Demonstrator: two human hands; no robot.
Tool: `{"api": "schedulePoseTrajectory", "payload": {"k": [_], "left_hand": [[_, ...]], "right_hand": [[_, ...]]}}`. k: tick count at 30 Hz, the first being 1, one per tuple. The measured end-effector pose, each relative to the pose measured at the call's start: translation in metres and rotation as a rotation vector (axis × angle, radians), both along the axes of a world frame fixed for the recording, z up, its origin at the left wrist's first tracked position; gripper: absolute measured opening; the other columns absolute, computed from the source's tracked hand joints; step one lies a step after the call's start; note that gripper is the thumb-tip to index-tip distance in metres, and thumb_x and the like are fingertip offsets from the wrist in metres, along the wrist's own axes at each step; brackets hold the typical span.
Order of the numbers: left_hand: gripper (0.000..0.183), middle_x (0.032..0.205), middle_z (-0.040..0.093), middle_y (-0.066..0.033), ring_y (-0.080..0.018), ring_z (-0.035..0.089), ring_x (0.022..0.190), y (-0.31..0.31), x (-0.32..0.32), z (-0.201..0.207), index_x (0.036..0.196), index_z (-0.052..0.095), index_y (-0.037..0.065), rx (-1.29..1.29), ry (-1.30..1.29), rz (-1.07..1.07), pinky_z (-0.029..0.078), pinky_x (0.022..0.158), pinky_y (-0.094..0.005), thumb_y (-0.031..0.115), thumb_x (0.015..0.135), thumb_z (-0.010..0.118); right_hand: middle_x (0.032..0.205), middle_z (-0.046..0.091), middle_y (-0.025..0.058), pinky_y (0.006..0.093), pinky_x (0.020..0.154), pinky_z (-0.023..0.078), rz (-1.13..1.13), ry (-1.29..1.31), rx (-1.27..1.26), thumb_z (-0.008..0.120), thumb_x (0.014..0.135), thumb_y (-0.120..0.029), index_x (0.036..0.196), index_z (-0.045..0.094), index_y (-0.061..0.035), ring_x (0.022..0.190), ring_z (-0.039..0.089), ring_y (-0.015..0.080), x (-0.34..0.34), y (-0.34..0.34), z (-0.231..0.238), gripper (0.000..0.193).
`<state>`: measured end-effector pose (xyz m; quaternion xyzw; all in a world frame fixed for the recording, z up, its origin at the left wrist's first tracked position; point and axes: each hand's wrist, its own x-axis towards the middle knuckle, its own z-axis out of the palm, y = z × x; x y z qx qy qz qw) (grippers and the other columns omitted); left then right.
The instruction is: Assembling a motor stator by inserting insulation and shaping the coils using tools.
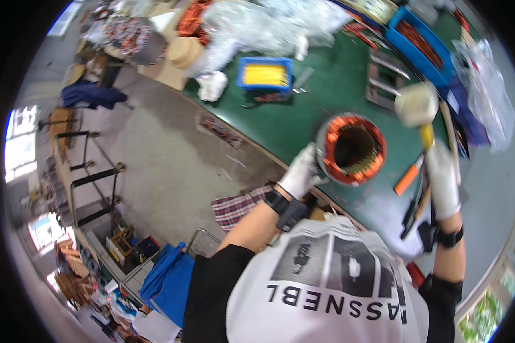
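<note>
A motor stator (pixel 327 150) with a ring of orange copper windings stands on the green worktable (pixel 257 126), its dark bore facing up. My left hand (pixel 302 173), in a white glove, grips the stator's lower left side; some fingers are hidden there. In its white glove, my right hand (pixel 444 177) is closed round the yellow handle of a mallet. The mallet's pale, blocky head (pixel 416 104) is raised to the right of the stator, apart from it, and looks slightly blurred. Beneath the right hand lie an orange-handled tool (pixel 407 179) and several dark-handled tools.
A blue bin (pixel 265 62) of yellow strips stands toward the back. Metal blocks (pixel 385 80) and a blue tray (pixel 422 43) of copper coils sit at the far right. Clear plastic bags (pixel 269 26) cover the back. A wheeled frame (pixel 94 174) stands on the floor at left.
</note>
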<state>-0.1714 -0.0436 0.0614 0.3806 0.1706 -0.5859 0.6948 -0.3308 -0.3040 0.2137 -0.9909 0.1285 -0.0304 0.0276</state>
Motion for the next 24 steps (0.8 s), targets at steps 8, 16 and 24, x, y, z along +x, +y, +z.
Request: {"api": "schedulePoseTrajectory", "payload": {"k": [8, 16, 24], "left_hand": [[0.042, 0.112, 0.057, -0.0053, -0.0182, 0.058, 0.096, -0.002, 0.01, -0.007, 0.123, 0.047, 0.017, 0.096, -0.098, -0.02, 0.051, 0.077, -0.0399, 0.049, 0.098, 0.035], [0.05, 0.119, 0.05, -0.0036, -0.0172, 0.056, 0.092, 0.004, 0.019, -0.002, 0.132, 0.04, 0.013, 0.113, -0.294, -0.1, 0.052, 0.073, -0.0399, 0.047, 0.095, 0.043], [0.059, 0.122, 0.05, -0.008, -0.0234, 0.053, 0.105, -0.013, 0.038, 0.007, 0.137, 0.035, 0.01, 0.097, -0.287, -0.17, 0.05, 0.078, -0.0493, 0.048, 0.093, 0.046]], "right_hand": [[0.065, 0.042, -0.0046, 0.0224, 0.052, 0.037, -0.727, -0.497, 0.997, 0.047, 0.097, -0.029, 0.094, 0.054, -0.0077, 0.055, 0.041, 0.0067, 0.032, 0.037, 0.014, 0.023], [0.066, 0.053, 0.0166, 0.041, 0.06, 0.046, -0.056, 0.021, 0.306, 0.047, 0.092, -0.025, 0.082, 0.052, -0.0012, 0.061, 0.054, 0.0363, 0.03, 0.016, 0.006, 0.026], [0.074, 0.054, 0.0225, 0.0403, 0.072, 0.046, -0.46, 0.404, 0.879, 0.05, 0.09, -0.027, 0.084, 0.055, -0.0013, 0.074, 0.055, 0.0358, -0.004, 0.1, -0.034, 0.027]]}}
